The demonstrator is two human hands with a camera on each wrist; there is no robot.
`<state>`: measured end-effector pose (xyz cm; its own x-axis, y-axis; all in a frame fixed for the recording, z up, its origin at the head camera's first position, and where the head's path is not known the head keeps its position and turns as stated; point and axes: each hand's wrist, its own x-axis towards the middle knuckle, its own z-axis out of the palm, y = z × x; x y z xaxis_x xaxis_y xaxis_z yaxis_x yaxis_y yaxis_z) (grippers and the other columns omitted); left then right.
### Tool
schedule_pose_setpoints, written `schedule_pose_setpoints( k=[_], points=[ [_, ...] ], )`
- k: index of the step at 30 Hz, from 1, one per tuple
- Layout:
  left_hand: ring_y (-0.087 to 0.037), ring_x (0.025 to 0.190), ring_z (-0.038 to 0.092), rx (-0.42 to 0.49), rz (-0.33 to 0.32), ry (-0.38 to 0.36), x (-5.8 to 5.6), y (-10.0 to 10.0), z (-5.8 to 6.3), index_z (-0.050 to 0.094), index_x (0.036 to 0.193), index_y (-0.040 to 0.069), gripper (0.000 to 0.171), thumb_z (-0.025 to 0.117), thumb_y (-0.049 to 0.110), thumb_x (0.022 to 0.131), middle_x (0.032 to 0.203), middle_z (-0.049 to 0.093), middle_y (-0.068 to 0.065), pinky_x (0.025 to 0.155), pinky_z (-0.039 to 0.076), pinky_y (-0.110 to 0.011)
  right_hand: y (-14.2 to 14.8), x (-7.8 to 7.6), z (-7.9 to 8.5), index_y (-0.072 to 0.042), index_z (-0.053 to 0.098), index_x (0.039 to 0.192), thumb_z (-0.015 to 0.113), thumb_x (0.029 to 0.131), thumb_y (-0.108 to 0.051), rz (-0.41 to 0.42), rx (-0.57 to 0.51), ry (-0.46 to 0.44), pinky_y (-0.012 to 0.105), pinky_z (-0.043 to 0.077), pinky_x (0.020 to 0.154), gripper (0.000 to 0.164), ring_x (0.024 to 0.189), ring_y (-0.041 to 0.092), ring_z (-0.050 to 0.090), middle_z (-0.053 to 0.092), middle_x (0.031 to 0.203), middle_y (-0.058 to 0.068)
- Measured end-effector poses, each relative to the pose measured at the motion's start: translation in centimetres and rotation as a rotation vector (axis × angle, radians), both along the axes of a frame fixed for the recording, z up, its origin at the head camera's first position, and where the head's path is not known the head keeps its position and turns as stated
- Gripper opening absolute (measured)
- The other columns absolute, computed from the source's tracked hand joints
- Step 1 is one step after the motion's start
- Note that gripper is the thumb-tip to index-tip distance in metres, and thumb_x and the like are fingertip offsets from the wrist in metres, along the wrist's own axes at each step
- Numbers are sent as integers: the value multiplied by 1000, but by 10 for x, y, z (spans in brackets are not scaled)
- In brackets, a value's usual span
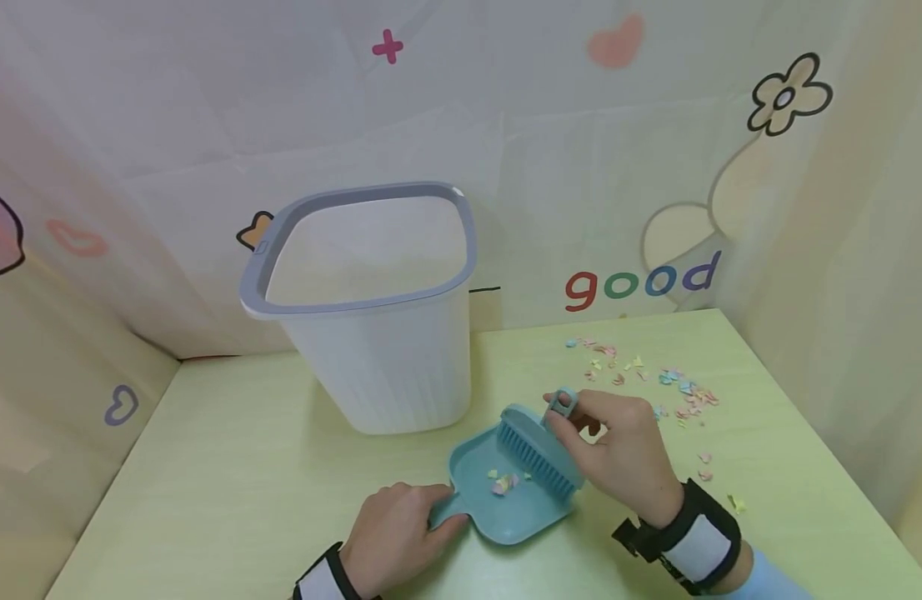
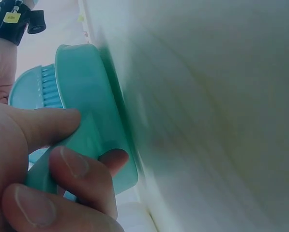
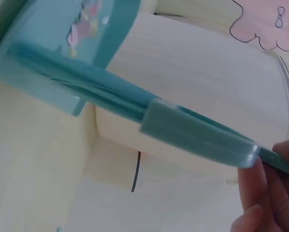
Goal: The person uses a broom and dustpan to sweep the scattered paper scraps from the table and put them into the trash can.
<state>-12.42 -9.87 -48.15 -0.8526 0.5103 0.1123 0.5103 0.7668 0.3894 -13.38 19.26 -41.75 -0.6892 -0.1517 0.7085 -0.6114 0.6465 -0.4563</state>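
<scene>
My left hand [image 1: 397, 533] grips the short handle of a teal dustpan [image 1: 498, 529], which rests on the table; in the left wrist view, thumb and fingers [image 2: 81, 174] wrap that handle. A few paper scraps [image 1: 503, 483] lie in the pan. With my right hand [image 1: 622, 442] I pinch the looped handle of a small teal brush [image 1: 543, 450]. Its bristles point down and left over the pan's right part. Whether they touch the pan is unclear. In the right wrist view, the brush [image 3: 197, 135] appears edge-on beside the pan.
A white bin [image 1: 401, 367] with a grey-blue rim stands behind the dustpan, to the left. Loose pastel paper scraps [image 1: 686, 387] are scattered over the right side of the pale green table [image 1: 228, 467]. A printed curtain [image 1: 446, 108] closes off the back.
</scene>
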Motion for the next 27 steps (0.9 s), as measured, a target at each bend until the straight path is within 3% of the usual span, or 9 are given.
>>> schedule_pose_setpoints(
  k=[3, 7, 15, 20, 27],
  points=[
    [2, 52, 31, -1, 0, 0, 0, 1, 0, 56, 73, 27, 31, 72, 44, 94, 60, 23, 16, 45, 20, -23, 5, -1, 4, -8, 78, 87, 83, 80, 1, -11, -60, 3, 17, 43, 56, 13, 58, 3, 54, 80, 88, 6],
    [3, 52, 31, -1, -2, -5, 0, 1, 1, 56, 73, 27, 32, 72, 44, 94, 60, 23, 16, 46, 20, -23, 14, -5, 7, -6, 78, 87, 84, 79, 0, -64, -35, 42, 17, 44, 56, 12, 58, 4, 55, 80, 87, 7],
    [3, 52, 30, 3, -2, 8, 1, 0, 3, 56, 73, 27, 31, 72, 44, 94, 60, 23, 16, 45, 21, -23, 47, -22, 9, -1, 78, 93, 83, 80, -3, -245, 126, 173, 28, 51, 50, 14, 60, 20, 72, 77, 78, 9],
    [3, 51, 29, -3, 3, 5, 2, 0, 4, 57, 74, 27, 30, 72, 44, 94, 59, 23, 16, 45, 20, -23, 66, -34, 1, 3, 77, 98, 83, 82, -3, -356, 234, 174, 41, 52, 52, 18, 63, 27, 71, 75, 78, 14],
    [2, 51, 30, -10, 9, -3, 1, 1, 4, 62, 78, 25, 27, 72, 44, 94, 59, 23, 16, 45, 20, -23, 69, -45, -16, -2, 80, 103, 88, 77, -3, -333, 338, 106, 40, 47, 59, 28, 63, 23, 58, 68, 74, 9]
  ],
)
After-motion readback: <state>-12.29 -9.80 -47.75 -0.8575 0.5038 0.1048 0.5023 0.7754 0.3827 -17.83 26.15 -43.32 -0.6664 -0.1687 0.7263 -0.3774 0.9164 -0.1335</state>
